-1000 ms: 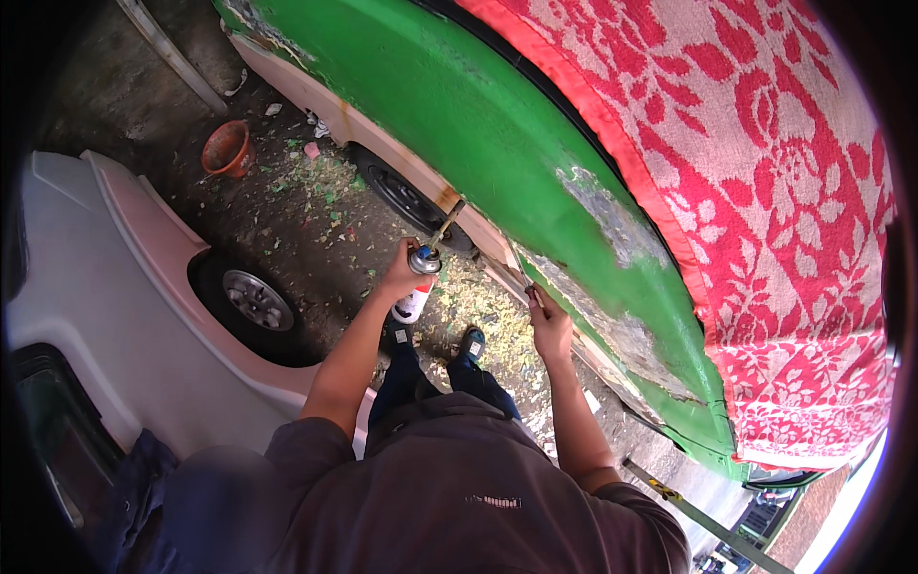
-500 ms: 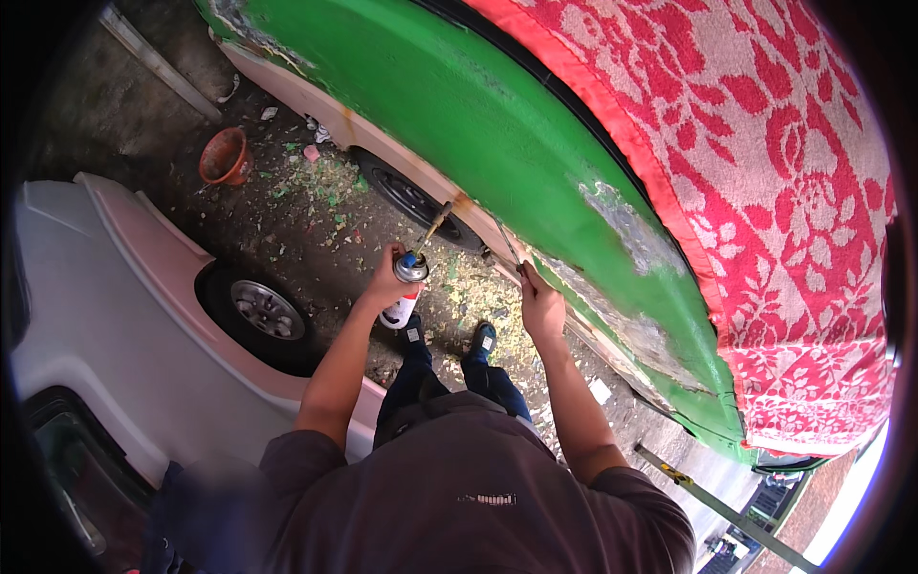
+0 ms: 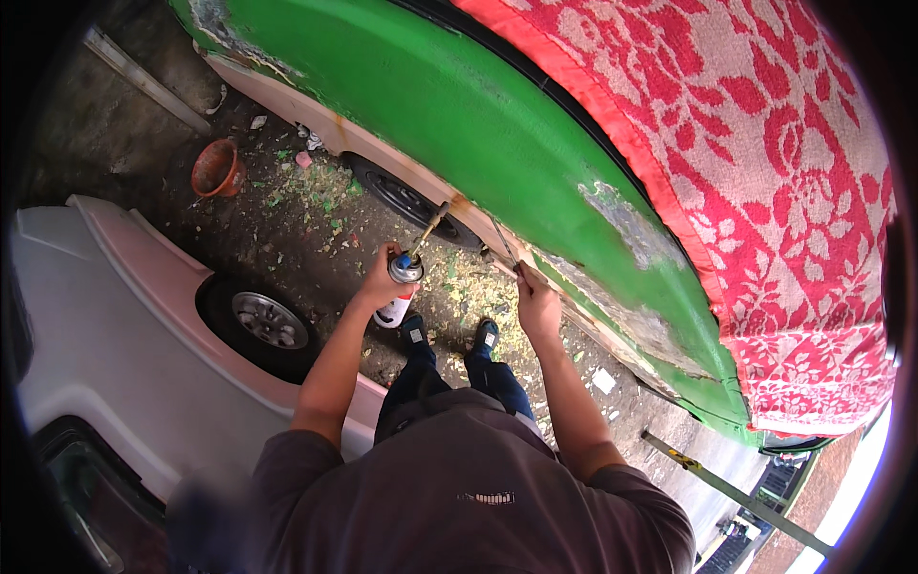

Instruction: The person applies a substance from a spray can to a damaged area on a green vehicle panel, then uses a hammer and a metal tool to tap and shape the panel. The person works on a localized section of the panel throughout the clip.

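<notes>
My left hand (image 3: 379,281) is closed around a gas torch (image 3: 395,312), a white and red canister with a blue-knobbed head. Its brass nozzle (image 3: 432,224) points up toward the vehicle's lower side. In my right hand (image 3: 539,306) is a thin scraper-like tool (image 3: 504,243); its exact kind is hard to make out. The tool's tip lies at or close to the lower edge of the green vehicle panel (image 3: 430,124), and I cannot tell whether it touches. Paint is peeled along that edge, leaving a bare strip (image 3: 631,325) to the right of my right hand.
A red patterned cloth (image 3: 765,191) covers the vehicle's upper part. Behind its lower edge sits a wheel (image 3: 406,191). A grey and pink vehicle (image 3: 143,354) stands close on my left. Paint flakes (image 3: 316,191) litter the ground near an orange bucket (image 3: 218,169). A metal bar (image 3: 736,493) stands at lower right.
The view has shifted slightly. Both hands keep their holds, and the torch and the thin tool stay in nearly the same places against the vehicle.
</notes>
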Motion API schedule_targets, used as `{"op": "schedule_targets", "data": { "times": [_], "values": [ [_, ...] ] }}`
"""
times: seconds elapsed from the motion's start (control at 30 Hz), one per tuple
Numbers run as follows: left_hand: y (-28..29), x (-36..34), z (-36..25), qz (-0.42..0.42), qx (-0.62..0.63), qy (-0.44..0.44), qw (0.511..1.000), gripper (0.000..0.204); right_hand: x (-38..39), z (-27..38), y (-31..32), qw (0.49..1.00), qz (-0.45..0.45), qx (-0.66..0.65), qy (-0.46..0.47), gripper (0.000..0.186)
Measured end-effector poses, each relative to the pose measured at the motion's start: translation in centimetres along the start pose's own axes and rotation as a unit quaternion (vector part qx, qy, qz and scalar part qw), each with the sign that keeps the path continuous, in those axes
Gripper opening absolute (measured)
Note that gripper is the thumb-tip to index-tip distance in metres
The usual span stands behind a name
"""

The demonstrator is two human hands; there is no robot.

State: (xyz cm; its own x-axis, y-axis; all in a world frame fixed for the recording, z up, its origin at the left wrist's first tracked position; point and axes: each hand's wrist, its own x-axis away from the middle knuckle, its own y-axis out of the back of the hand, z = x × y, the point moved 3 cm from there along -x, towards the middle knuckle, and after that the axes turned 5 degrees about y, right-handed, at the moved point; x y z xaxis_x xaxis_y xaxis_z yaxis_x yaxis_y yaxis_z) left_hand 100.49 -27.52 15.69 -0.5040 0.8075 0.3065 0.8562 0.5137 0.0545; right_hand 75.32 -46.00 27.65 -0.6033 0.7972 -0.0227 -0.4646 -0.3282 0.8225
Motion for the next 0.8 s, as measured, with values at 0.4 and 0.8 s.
{"op": "schedule_targets", "data": {
  "times": [0.4,0.8],
  "values": [
    [-1.1,0.1,-1.6,0.028,-0.034,0.018,0.999,0.078,1.5,-1.8,0.9,0.999,-0.038,0.016,0.021,0.031],
    [-2.8,0.1,-1.4,0.046,0.022,0.021,0.998,0.071,1.1,-3.5,0.9,1.000,0.013,0.002,-0.008,0.030]
  ]
}}
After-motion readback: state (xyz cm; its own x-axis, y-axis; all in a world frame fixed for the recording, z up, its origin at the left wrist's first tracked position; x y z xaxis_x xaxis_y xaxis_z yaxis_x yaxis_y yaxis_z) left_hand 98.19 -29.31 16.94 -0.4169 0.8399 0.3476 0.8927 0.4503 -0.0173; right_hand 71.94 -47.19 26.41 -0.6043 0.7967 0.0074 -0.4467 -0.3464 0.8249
